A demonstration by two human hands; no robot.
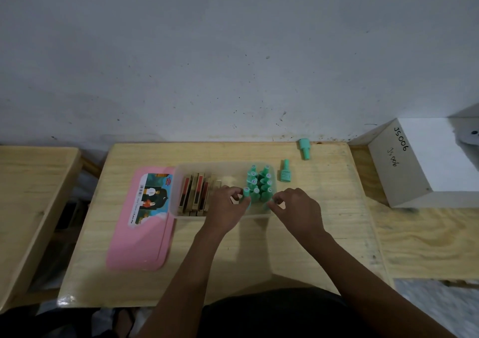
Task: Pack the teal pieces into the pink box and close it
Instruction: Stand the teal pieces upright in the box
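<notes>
A translucent box (223,167) stands open mid-table, its pink lid (145,223) lying flat to its left. Several teal bottle-shaped pieces (260,182) stand upright in the box's right end. My left hand (228,208) pinches one teal piece (246,193) at the front of that group. My right hand (298,208) grips another teal piece (268,204) at the box's front right corner; that piece is mostly hidden by my fingers. Two more teal pieces lie on the table outside the box: one (284,171) just right of it, one (304,149) near the far edge.
Red, black and gold flat items (197,192) fill the box's left half. A white box marked JS006 (425,161) sits at the right on a neighbouring wooden surface. Another wooden table (31,195) stands at the left. A grey wall rises behind.
</notes>
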